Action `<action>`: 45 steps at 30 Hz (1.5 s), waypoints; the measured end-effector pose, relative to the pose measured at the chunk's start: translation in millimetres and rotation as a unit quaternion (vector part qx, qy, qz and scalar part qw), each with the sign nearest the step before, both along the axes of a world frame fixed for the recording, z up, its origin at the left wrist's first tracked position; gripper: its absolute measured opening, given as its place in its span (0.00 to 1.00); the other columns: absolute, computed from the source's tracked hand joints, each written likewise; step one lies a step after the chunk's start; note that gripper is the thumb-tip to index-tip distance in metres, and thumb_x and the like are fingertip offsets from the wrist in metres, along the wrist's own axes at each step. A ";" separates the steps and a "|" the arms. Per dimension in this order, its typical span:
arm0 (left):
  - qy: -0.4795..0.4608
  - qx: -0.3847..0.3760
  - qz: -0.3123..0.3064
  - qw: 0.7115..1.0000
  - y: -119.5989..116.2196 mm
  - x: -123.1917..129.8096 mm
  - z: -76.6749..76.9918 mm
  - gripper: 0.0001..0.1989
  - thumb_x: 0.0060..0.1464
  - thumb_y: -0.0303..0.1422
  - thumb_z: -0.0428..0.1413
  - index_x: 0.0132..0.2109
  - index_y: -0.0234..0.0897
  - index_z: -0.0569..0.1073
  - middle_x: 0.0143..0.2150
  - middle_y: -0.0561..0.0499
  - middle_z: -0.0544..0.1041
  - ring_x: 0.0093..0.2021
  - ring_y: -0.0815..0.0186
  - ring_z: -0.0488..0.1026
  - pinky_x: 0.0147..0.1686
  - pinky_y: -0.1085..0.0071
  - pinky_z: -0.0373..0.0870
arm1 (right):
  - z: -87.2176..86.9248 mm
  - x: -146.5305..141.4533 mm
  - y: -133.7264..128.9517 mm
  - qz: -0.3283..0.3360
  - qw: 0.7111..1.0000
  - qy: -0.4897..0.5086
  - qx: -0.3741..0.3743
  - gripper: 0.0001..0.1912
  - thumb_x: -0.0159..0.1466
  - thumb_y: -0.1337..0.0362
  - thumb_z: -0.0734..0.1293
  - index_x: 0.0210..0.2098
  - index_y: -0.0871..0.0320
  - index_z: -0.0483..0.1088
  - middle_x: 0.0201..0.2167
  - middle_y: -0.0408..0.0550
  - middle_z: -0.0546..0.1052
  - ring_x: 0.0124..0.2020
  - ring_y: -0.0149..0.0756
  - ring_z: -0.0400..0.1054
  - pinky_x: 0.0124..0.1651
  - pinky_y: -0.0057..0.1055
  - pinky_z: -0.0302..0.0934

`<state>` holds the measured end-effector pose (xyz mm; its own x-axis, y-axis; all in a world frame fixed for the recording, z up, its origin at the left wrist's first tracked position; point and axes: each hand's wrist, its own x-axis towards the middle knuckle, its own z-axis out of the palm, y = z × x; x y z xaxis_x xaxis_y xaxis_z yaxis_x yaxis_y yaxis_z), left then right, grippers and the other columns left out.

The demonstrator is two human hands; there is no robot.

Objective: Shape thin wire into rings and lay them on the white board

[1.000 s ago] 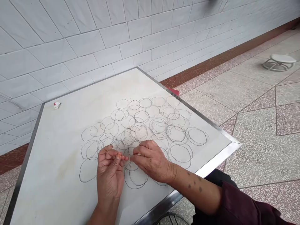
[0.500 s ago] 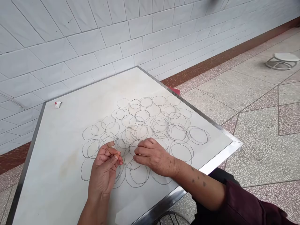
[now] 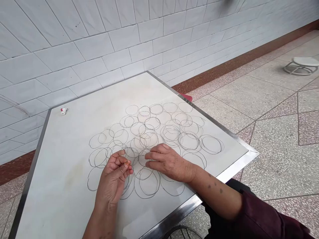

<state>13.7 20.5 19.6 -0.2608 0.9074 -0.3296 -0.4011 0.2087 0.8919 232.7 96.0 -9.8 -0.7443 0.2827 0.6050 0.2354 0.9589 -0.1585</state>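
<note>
Grey wire rings (image 3: 149, 139) lie all over the middle of the bench (image 3: 62, 159). Each ring is thin and bent into a wobbly round shape, and they are not all quite the same. Many cross over each other, so they make a big flat patch like a net of circles, thickest near the middle. The bench top is smooth and white with soft pale marks, and a shiny metal edge (image 3: 171, 217) runs along it. The left hand (image 3: 113, 181) is up off the bench, palm turned up, over the near part of the rings. Its fingers (image 3: 119, 160) curl in close together with the thumb against them, and the spot between them is too small to tell if a wire is there. The right hand (image 3: 171, 162) lies low on the rings, near the left hand but not touching it, and its fingers (image 3: 154, 156) are together and stretched out flat. A dark red sleeve (image 3: 259, 215) covers the right arm higher up. A small red and white thing (image 3: 64, 111) sits near the far left corner of the bench. Behind are white tiles (image 3: 89, 46) and a speckled stone floor (image 3: 261, 96) with a low round stand (image 3: 302, 65).
</note>
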 end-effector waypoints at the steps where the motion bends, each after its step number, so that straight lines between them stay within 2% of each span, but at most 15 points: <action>1: -0.003 0.003 0.001 1.000 -0.1 1.1 0.0 0.22 0.42 0.26 0.70 0.46 0.37 0.75 0.30 0.55 0.74 0.29 0.71 0.72 0.29 0.75 0.73 | -0.1 0.4 0.3 0.008 1.000 -0.007 -0.001 0.10 0.71 0.72 0.61 0.41 0.56 0.74 0.47 0.45 0.78 0.48 0.35 0.65 0.47 0.34 0.59; 6: -0.004 0.003 -0.002 1.000 -0.2 2.1 1.5 0.22 0.42 0.26 0.70 0.46 0.37 0.75 0.30 0.55 0.74 0.29 0.71 0.71 0.27 0.76 0.71 | -0.1 0.7 0.2 0.031 0.999 0.009 -0.040 0.10 0.71 0.72 0.60 0.44 0.56 0.72 0.46 0.46 0.77 0.42 0.35 0.66 0.44 0.35 0.62; 8: -0.005 0.004 0.004 1.000 -0.6 2.0 1.7 0.22 0.42 0.26 0.70 0.46 0.38 0.75 0.30 0.55 0.74 0.29 0.70 0.72 0.29 0.75 0.72 | 1.1 -0.5 -2.1 0.032 0.993 0.065 -0.097 0.09 0.70 0.71 0.61 0.47 0.56 0.69 0.46 0.49 0.75 0.43 0.36 0.66 0.46 0.36 0.64; 11: -0.010 0.014 0.014 1.000 -1.7 4.8 1.0 0.22 0.42 0.26 0.70 0.46 0.38 0.76 0.30 0.55 0.74 0.30 0.70 0.72 0.30 0.74 0.74 | 0.6 -4.7 -7.7 0.044 0.963 0.148 -0.220 0.13 0.66 0.69 0.62 0.50 0.56 0.64 0.48 0.53 0.70 0.46 0.38 0.66 0.46 0.38 0.69; 14: -0.018 0.033 0.031 0.999 -2.5 11.2 -0.7 0.21 0.42 0.26 0.70 0.45 0.39 0.76 0.30 0.56 0.73 0.31 0.70 0.72 0.31 0.74 0.74 | -5.2 -11.2 -13.3 0.026 0.916 0.220 -0.333 0.17 0.63 0.69 0.64 0.51 0.54 0.60 0.48 0.52 0.67 0.40 0.34 0.66 0.38 0.34 0.70; 16: -0.022 0.048 0.047 0.998 -2.5 15.9 -2.1 0.21 0.42 0.26 0.70 0.46 0.39 0.76 0.30 0.56 0.73 0.33 0.70 0.72 0.33 0.74 0.74 | -9.8 -15.3 -15.6 -0.025 0.865 0.266 -0.426 0.19 0.62 0.68 0.67 0.50 0.52 0.58 0.41 0.46 0.68 0.33 0.31 0.66 0.33 0.31 0.68; 18: -0.022 0.058 0.057 0.996 -2.4 19.7 -3.2 0.21 0.43 0.27 0.70 0.46 0.40 0.76 0.31 0.57 0.72 0.34 0.70 0.73 0.34 0.74 0.75 | -12.5 -17.9 -16.4 -0.055 0.805 0.267 -0.527 0.17 0.62 0.65 0.69 0.47 0.52 0.60 0.34 0.41 0.69 0.29 0.29 0.65 0.31 0.29 0.66; 20: -0.015 0.063 0.061 0.996 -2.4 22.1 -3.6 0.21 0.42 0.27 0.70 0.46 0.40 0.76 0.31 0.57 0.73 0.33 0.69 0.73 0.34 0.73 0.75 | -12.8 -19.0 -16.3 -0.045 0.758 0.243 -0.604 0.11 0.63 0.60 0.70 0.41 0.54 0.64 0.30 0.39 0.69 0.28 0.28 0.65 0.31 0.28 0.65; 23: 0.011 0.071 0.067 0.995 -2.9 23.5 -3.0 0.22 0.42 0.28 0.70 0.46 0.41 0.75 0.31 0.57 0.74 0.32 0.69 0.73 0.34 0.72 0.74 | -11.4 -19.6 -15.4 -0.019 0.705 0.247 -0.664 0.12 0.64 0.54 0.69 0.35 0.56 0.68 0.28 0.40 0.71 0.29 0.29 0.66 0.33 0.29 0.65; 25: 0.034 0.073 0.071 0.994 -3.4 23.6 -2.3 0.21 0.43 0.29 0.70 0.45 0.41 0.75 0.31 0.57 0.74 0.32 0.68 0.73 0.33 0.72 0.74 | -10.9 -19.8 -15.0 -0.022 0.688 0.259 -0.678 0.13 0.64 0.53 0.69 0.34 0.56 0.69 0.29 0.41 0.71 0.28 0.29 0.66 0.33 0.29 0.64; 27: 0.052 0.068 0.067 0.994 -3.6 23.5 -1.9 0.21 0.43 0.29 0.70 0.46 0.41 0.74 0.31 0.56 0.74 0.32 0.68 0.73 0.32 0.72 0.73 | -11.0 -19.6 -14.7 -0.033 0.690 0.255 -0.677 0.13 0.65 0.52 0.69 0.36 0.56 0.70 0.30 0.42 0.73 0.28 0.29 0.65 0.32 0.28 0.63; 29: 0.061 0.059 0.049 0.995 -3.6 23.3 -1.8 0.21 0.43 0.30 0.69 0.46 0.41 0.74 0.31 0.56 0.75 0.31 0.68 0.73 0.31 0.71 0.73 | -11.0 -18.9 -14.5 -0.050 0.707 0.242 -0.662 0.11 0.66 0.54 0.67 0.39 0.56 0.71 0.31 0.43 0.74 0.28 0.29 0.65 0.31 0.28 0.62; 35: 0.057 0.030 0.001 0.998 -4.1 22.5 -1.6 0.21 0.44 0.30 0.69 0.47 0.40 0.73 0.30 0.55 0.75 0.31 0.67 0.73 0.31 0.70 0.72 | -9.4 -17.3 -14.2 -0.125 0.826 0.192 -0.515 0.06 0.69 0.61 0.63 0.40 0.54 0.71 0.28 0.41 0.73 0.29 0.31 0.66 0.32 0.28 0.63; 38: 0.056 0.022 -0.007 0.998 -4.2 22.1 -0.3 0.22 0.44 0.30 0.69 0.47 0.40 0.73 0.30 0.55 0.75 0.30 0.67 0.73 0.30 0.71 0.72 | -10.4 -17.9 -13.4 -0.141 0.870 0.174 -0.440 0.06 0.69 0.63 0.62 0.41 0.54 0.72 0.25 0.40 0.72 0.27 0.31 0.66 0.31 0.28 0.63; 45: 0.039 0.003 -0.043 0.998 -3.5 23.1 0.8 0.23 0.42 0.30 0.70 0.46 0.39 0.72 0.30 0.55 0.74 0.29 0.67 0.72 0.28 0.71 0.71 | -16.8 -18.6 -8.7 -0.098 0.915 0.182 -0.347 0.11 0.70 0.68 0.61 0.46 0.53 0.74 0.37 0.45 0.77 0.38 0.33 0.72 0.41 0.31 0.68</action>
